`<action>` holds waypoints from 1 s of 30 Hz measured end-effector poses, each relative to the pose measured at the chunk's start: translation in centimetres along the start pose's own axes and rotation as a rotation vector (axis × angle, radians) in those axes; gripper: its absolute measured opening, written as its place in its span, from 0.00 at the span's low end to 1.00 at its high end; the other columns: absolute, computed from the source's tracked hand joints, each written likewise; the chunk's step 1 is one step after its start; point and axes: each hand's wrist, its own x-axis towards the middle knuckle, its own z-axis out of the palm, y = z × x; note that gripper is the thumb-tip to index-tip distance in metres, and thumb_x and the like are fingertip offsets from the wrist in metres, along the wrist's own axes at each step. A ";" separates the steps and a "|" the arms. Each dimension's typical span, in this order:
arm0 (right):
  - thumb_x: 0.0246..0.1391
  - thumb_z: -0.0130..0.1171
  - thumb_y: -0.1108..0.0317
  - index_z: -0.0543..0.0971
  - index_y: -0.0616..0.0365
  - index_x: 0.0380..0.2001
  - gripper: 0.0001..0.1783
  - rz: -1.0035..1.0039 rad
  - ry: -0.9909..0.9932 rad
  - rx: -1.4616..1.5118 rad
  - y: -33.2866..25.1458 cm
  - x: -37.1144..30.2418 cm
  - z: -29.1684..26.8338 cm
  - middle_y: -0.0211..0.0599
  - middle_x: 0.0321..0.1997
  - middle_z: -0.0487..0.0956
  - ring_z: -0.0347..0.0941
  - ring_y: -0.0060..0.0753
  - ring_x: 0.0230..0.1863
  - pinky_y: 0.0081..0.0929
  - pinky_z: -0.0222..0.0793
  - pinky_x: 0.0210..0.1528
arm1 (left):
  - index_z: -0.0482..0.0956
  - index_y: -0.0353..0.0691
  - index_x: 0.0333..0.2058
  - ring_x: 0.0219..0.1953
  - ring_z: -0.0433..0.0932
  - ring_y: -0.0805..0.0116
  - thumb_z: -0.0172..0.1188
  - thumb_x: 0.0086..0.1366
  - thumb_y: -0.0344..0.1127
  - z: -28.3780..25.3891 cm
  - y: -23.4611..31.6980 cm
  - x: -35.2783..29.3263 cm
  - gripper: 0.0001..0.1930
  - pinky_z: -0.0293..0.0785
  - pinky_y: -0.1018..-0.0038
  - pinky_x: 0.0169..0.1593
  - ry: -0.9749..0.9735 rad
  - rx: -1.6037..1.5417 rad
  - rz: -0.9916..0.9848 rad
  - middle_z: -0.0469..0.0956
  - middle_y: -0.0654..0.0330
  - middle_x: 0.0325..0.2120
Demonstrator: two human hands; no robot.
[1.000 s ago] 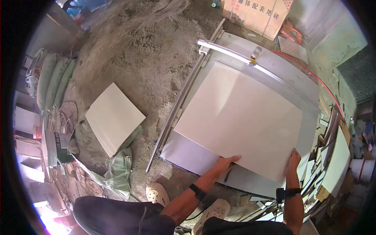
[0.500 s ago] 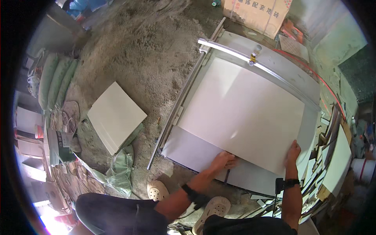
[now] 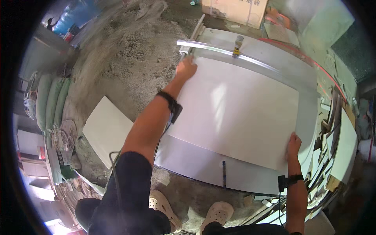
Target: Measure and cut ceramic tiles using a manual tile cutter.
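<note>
A large off-white tile (image 3: 239, 113) lies on the pale bed of a manual tile cutter (image 3: 188, 156). My left hand (image 3: 187, 69) is at the tile's far left corner, fingers curled over its edge close to the cutter's side rail; the fingertips are partly hidden. On the right edge of the tile, near its near corner, my right hand (image 3: 293, 146) is closed. The cutter's silver guide bar (image 3: 215, 48) crosses beyond the tile's far edge and carries a small cutting head (image 3: 237, 47) with a yellow part.
Another off-white tile (image 3: 105, 125) lies on the rough floor at left, partly behind my left arm. Filled green sacks (image 3: 53, 102) stand farther left. Stacked tile offcuts (image 3: 325, 152) crowd the right side. A cardboard box (image 3: 235, 9) and a red hose (image 3: 325, 78) are beyond the cutter.
My left hand has moved from the tile's near edge up to its far left corner. My right hand stays on the right edge. The view has shifted and turned slightly.
</note>
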 end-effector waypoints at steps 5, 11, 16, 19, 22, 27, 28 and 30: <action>0.67 0.47 0.55 0.74 0.71 0.32 0.24 -0.092 0.058 -0.116 0.3 -0.2 0.2 0.33 0.26 0.71 0.64 0.29 0.30 0.35 0.64 0.36 | 0.72 0.46 0.60 0.62 0.71 0.51 0.53 0.56 0.34 2.1 0.6 5.2 0.29 0.66 0.61 0.64 -0.155 0.108 -0.116 0.74 0.48 0.57; 0.68 0.45 0.55 0.75 0.69 0.31 0.24 -0.193 0.084 -0.207 0.0 -0.2 0.3 0.33 0.24 0.70 0.64 0.27 0.30 0.34 0.65 0.36 | 0.71 0.47 0.62 0.63 0.69 0.50 0.52 0.59 0.38 4.0 1.2 7.0 0.29 0.66 0.58 0.64 -0.232 0.196 -0.141 0.72 0.49 0.60; 0.69 0.48 0.56 0.73 0.62 0.27 0.21 -0.107 0.079 -0.091 -0.3 -1.0 0.5 0.22 0.23 0.64 0.57 0.20 0.27 0.26 0.59 0.32 | 0.73 0.46 0.60 0.63 0.70 0.50 0.53 0.62 0.44 7.0 0.6 9.6 0.27 0.68 0.58 0.63 -0.321 0.260 -0.268 0.72 0.50 0.60; 0.68 0.47 0.56 0.74 0.67 0.30 0.22 -0.166 0.103 -0.093 -0.3 -1.1 0.7 0.27 0.27 0.70 0.62 0.23 0.30 0.29 0.63 0.35 | 0.77 0.41 0.56 0.58 0.74 0.48 0.57 0.59 0.46 8.0 -0.6 10.6 0.27 0.71 0.58 0.60 -0.363 0.243 -0.080 0.75 0.50 0.56; 0.68 0.47 0.58 0.76 0.70 0.34 0.22 -0.185 0.126 -0.233 -0.3 -0.8 0.7 0.32 0.30 0.75 0.66 0.26 0.33 0.30 0.66 0.39 | 0.75 0.38 0.57 0.51 0.77 0.50 0.61 0.56 0.41 7.8 -0.7 9.3 0.29 0.73 0.60 0.55 -0.261 -0.019 -0.067 0.78 0.50 0.50; 0.69 0.47 0.56 0.73 0.67 0.28 0.23 -0.065 -0.028 0.134 -0.7 -1.3 0.5 0.30 0.25 0.70 0.63 0.27 0.28 0.30 0.65 0.33 | 0.68 0.37 0.62 0.38 0.79 0.63 0.58 0.57 0.26 1.7 -1.1 2.5 0.31 0.77 0.68 0.45 -0.105 -0.635 -0.117 0.79 0.55 0.43; 0.69 0.46 0.58 0.73 0.67 0.28 0.22 -0.153 0.005 0.064 -0.8 -1.3 0.7 0.30 0.26 0.70 0.64 0.27 0.28 0.32 0.66 0.33 | 0.66 0.37 0.64 0.41 0.79 0.63 0.58 0.58 0.26 0.3 -1.1 1.5 0.32 0.77 0.67 0.46 -0.198 -0.773 -0.060 0.77 0.54 0.48; 0.69 0.45 0.58 0.74 0.67 0.29 0.22 -0.145 0.116 -0.189 -1.0 -1.4 0.8 0.30 0.27 0.72 0.66 0.27 0.29 0.32 0.66 0.35 | 0.65 0.44 0.66 0.43 0.82 0.60 0.59 0.57 0.28 -5.8 -4.0 -0.1 0.35 0.76 0.68 0.47 -0.024 -0.703 -0.006 0.76 0.45 0.53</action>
